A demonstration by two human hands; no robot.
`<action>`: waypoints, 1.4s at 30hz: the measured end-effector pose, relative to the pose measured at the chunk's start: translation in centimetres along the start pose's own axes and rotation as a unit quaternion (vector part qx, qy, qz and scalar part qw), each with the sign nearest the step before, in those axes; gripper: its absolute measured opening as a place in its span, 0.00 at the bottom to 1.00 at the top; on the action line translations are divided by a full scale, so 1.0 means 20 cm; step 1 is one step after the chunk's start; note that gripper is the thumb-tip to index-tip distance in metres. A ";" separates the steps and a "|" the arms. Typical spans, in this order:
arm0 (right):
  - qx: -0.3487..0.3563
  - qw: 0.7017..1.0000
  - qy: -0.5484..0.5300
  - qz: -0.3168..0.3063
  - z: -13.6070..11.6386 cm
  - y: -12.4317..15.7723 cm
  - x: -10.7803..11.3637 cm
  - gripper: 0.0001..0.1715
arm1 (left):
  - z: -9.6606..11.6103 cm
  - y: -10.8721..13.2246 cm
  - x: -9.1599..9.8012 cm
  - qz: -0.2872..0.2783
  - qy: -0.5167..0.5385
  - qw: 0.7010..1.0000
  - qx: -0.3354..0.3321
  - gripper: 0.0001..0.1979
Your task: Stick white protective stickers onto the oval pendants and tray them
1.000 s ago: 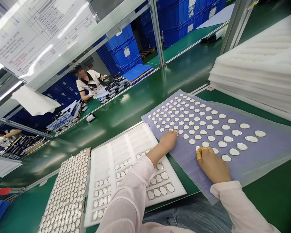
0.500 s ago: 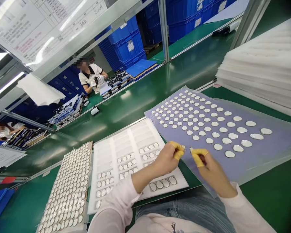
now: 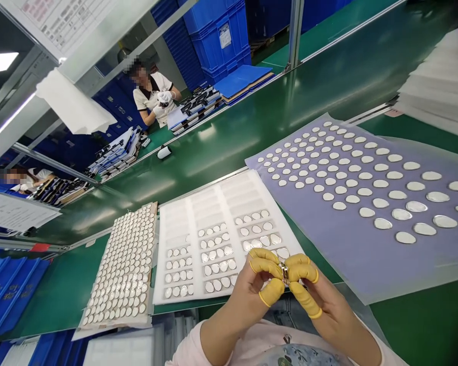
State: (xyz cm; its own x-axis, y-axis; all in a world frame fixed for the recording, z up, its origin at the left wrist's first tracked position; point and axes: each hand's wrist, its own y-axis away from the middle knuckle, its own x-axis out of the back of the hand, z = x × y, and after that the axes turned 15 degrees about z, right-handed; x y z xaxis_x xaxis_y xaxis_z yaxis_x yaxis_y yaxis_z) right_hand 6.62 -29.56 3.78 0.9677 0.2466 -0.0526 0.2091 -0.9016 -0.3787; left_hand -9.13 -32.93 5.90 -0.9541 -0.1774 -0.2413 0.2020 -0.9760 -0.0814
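**A:** What's on the green bench (image 3: 416,330)?

**B:** A white foam tray (image 3: 198,203), with a purple sheet (image 3: 366,264) to its right. The blue crate's (image 3: 217,56) label beyond it is unreadable.

**A:** Grip?

**B:** Clenched: the left hand (image 3: 246,292) and right hand (image 3: 322,300), in yellow finger cots (image 3: 273,292), pinch a small metal piece (image 3: 284,273) over the tray's near corner.

- One view only: a camera worn on the person's head, on the near side of the green conveyor belt (image 3: 229,152).
- It faces forward and down across that belt, rolled so the belt runs diagonally through the frame.
- Nearest, below the belt at the bottom edge: the left hand (image 3: 248,292) and right hand (image 3: 328,297), seen close up.
- Farthest, beyond the belt at the top: blue plastic crates (image 3: 217,40).
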 end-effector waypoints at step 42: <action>-0.306 0.940 -0.112 -0.102 0.08 0.01 -0.02 0.22 | 0.04 0.08 0.14 -0.085 -0.352 0.921 -0.142 0.09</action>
State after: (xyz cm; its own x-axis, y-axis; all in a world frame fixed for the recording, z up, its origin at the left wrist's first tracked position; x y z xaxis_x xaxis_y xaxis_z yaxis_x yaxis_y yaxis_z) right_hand 6.01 -29.24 2.28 0.8595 0.4425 -0.2557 0.4944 -0.8467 0.1966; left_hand -11.58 -34.97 5.88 -0.8639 -0.1608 0.4773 -0.0088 -0.9427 -0.3335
